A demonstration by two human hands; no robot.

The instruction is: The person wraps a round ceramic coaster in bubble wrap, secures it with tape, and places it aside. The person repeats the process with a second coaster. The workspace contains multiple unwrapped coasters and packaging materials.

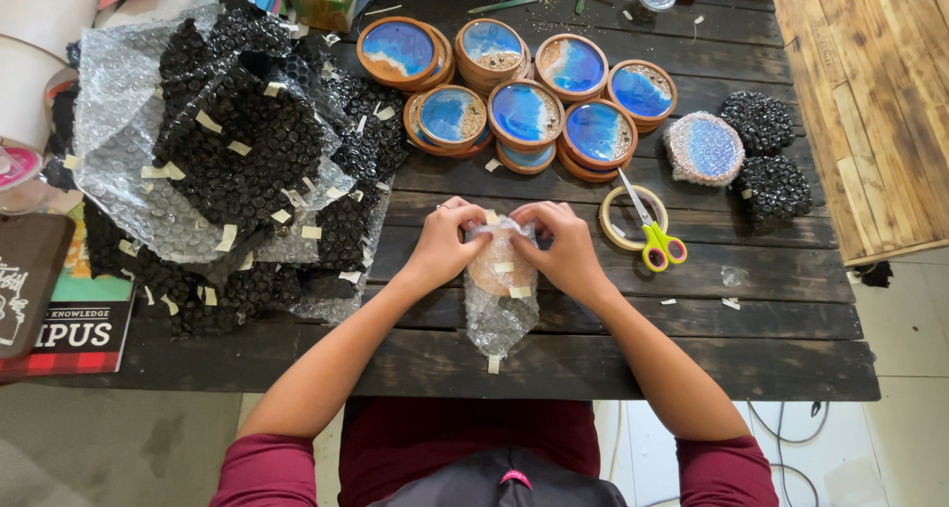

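A dark plank surface (692, 339) is seen from above. Its left part is taken up by a large heap of bubble-wrapped, taped bundles (237, 161), judged finished. At the back, about nine round wooden coasters with blue resin (524, 112) lie bare, still unwrapped. Three wrapped pieces (736, 156) sit at the right. Near the middle, a half-wrapped coaster (501, 275) is gripped by both hands, the left hand (445, 245) and right hand (563, 245) closed on its wrap. Beside them lie a tape roll (621, 220) and yellow-handled scissors (654, 238).
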